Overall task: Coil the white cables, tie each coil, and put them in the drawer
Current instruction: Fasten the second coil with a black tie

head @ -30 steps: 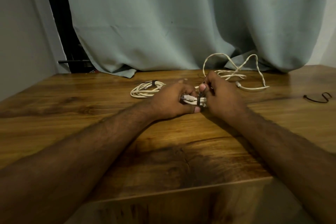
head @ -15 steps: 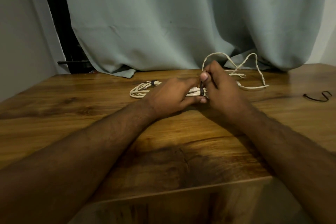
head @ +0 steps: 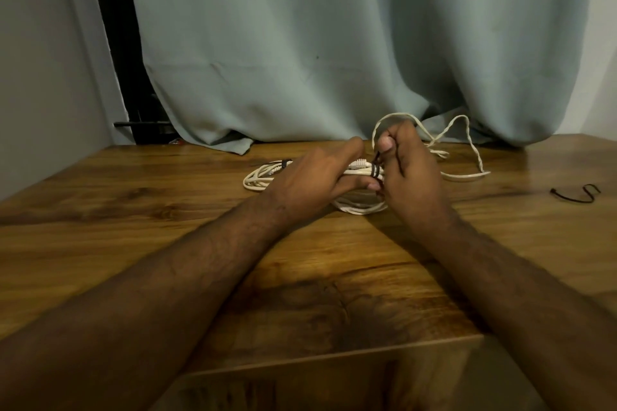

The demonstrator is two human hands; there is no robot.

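The left hand (head: pixel 320 173) is gripping a white cable coil (head: pixel 359 207) on the wooden table (head: pixel 167 227), fingers curled round the gathered strands. The bundle's long axis is running left to right across the table, with a ribbed plug (head: pixel 360 163) pointing right toward the right hand (head: pixel 414 177). That hand is pinching the end of a dark tie (head: pixel 376 171) wrapped twice round the bundle, thumb and forefinger drawing it upward. Just left of the held coil, an already tied coil (head: pixel 263 177) is lying flat. Behind it, a loose white cable (head: pixel 467 173) is sprawling toward the curtain (head: pixel 334 43). Well to its right, a spare dark tie (head: pixel 574 195) is lying.
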